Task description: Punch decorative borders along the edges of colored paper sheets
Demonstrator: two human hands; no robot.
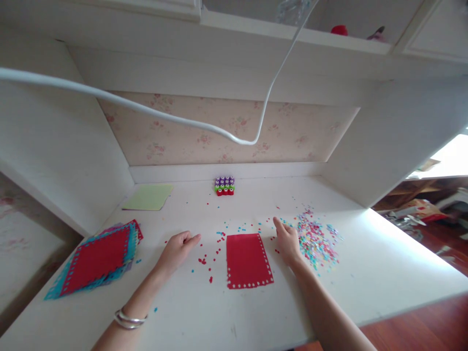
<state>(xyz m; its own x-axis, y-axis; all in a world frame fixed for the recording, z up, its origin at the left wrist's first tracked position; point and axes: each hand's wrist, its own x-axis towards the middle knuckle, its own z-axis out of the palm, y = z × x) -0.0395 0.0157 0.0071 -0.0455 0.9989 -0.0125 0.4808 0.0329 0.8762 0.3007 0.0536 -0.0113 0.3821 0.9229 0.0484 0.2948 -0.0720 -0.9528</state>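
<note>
A red sheet of paper [248, 261] lies flat on the white table between my hands, with small punched holes along its right and lower edges. My left hand [179, 251] rests on the table to its left, fingers curled into a loose fist, and I see nothing in it. On the sheet's right side, my right hand [287, 240] lies with its fingers folded, also showing nothing held. Small red paper cut-outs [203, 262] are scattered between my left hand and the sheet. A heap of multicoloured cut-outs [317, 239] spreads just right of my right hand.
At the left is a stack of red, blue and purple punched sheets [100, 258]. Pale green paper [148, 197] lies behind it. Several small purple, green and red objects [224, 185] stand in rows near the back wall. A white cable [204, 126] hangs across the view.
</note>
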